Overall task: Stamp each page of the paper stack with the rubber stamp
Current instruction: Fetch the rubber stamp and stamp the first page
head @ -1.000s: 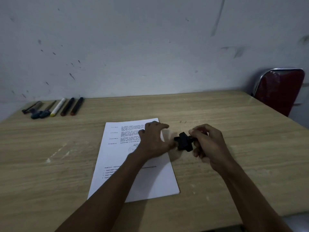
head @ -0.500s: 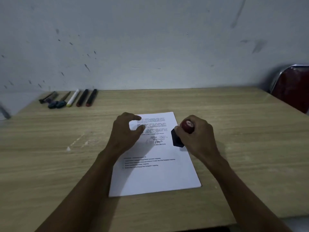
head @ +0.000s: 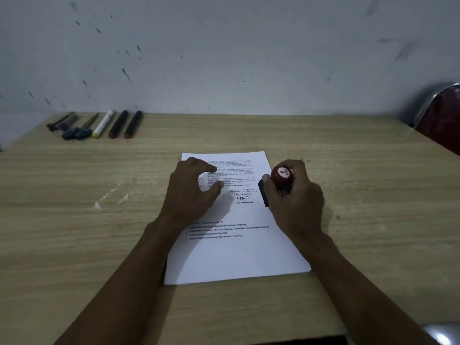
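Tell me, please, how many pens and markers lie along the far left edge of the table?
6, in a row by the wall: two dark pens, a blue-capped pen, a white marker, and two black markers. The leftmost ones overlap, so another may be hidden.

we record a light wood-grain tabletop (head: 348, 170) set against a marked pale wall. a paper stack (head: 239, 255) lies flat near its middle, printed side up, slightly skewed. along the far left edge we note a row of markers (head: 104, 124) lying side by side: dark ones at the left, a white one with a yellow end, and two black ones with red ends. pale scuffs (head: 109, 195) mark the surface left of the stack.
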Demonstrator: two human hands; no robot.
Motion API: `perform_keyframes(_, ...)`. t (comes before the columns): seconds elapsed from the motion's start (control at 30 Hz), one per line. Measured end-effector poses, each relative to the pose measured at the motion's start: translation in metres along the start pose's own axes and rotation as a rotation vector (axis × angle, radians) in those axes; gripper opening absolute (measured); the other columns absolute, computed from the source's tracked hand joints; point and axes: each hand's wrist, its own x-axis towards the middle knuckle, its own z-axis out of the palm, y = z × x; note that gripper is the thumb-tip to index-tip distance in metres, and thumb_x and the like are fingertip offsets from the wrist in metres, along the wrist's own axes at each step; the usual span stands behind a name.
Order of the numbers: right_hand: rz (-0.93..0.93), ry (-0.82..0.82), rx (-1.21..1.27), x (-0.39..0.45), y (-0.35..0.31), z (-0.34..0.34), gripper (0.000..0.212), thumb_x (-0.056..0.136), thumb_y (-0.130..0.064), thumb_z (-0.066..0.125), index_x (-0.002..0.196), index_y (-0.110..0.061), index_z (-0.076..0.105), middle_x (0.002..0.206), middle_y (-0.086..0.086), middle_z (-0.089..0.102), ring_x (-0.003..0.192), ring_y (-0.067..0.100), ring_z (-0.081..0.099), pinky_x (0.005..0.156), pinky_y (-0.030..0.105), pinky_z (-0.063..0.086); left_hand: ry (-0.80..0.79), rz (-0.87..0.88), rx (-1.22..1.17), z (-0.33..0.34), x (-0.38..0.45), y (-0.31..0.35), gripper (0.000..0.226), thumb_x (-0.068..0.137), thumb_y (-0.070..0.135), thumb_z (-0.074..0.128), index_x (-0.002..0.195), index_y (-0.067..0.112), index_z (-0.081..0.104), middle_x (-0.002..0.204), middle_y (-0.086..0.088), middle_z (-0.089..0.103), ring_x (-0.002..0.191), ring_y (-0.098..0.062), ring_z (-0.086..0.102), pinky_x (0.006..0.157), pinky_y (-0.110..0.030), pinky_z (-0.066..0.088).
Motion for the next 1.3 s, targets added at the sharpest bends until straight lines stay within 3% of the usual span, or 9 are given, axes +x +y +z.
perform_keyframes(0.13,-0.062,0.019,-0.048,0.0,-0.002,0.002,0.025,0.085,-0.026,0.07,0.106,-0.013,0.066,0.058,-0.006,0.064,0.052,0.019,0.063,0.057,0.027,0.046,-0.035,0.019,0.047,0.002,0.0,0.002,0.044,0.07,0.049,0.059,0.097,0.016,0.07,0.1,0.0,0.068,0.098,-0.022,0.06,0.085,-0.028,0.042)
perform_keyframes(0.27,-0.077,-0.008,-0.093,-0.001,0.0,0.004,0.021,0.085,-0.029,0.069,0.101,-0.015,0.066,0.056,-0.005,0.063,0.051,0.02,0.062,0.059,0.025,0.041,-0.108,0.038,0.1,0.001,-0.001,0.004,0.051,0.067,0.057,0.058,0.101,0.02,0.071,0.105,0.003,0.066,0.105,-0.022,0.058,0.088,-0.043,0.047)
perform_keyframes(0.47,-0.07,-0.054,-0.118,-0.002,0.003,0.007,0.021,0.085,-0.027,0.072,0.102,-0.017,0.066,0.056,-0.004,0.064,0.052,0.023,0.063,0.058,0.026,0.04,-0.222,-0.032,0.166,0.005,-0.005,0.0,0.059,0.064,0.07,0.047,0.099,0.03,0.072,0.109,0.011,0.063,0.111,-0.016,0.055,0.093,-0.042,0.044)
perform_keyframes(0.73,-0.06,-0.106,-0.126,-0.003,0.007,0.01,0.022,0.086,-0.03,0.071,0.103,-0.019,0.065,0.06,-0.001,0.067,0.057,0.027,0.064,0.055,0.025,0.035,-0.222,-0.025,0.165,0.007,-0.006,-0.004,0.056,0.067,0.069,0.046,0.099,0.03,0.07,0.109,0.01,0.063,0.108,-0.017,0.056,0.092,-0.042,0.044)
perform_keyframes(1.3,-0.016,-0.158,-0.15,-0.005,0.004,0.012,0.023,0.087,-0.033,0.065,0.109,-0.025,0.063,0.064,0.001,0.066,0.066,0.03,0.065,0.063,0.038,0.053,-0.237,-0.039,0.162,0.007,-0.006,-0.003,0.062,0.067,0.07,0.042,0.102,0.028,0.07,0.112,0.008,0.062,0.111,-0.018,0.055,0.093,-0.042,0.043)
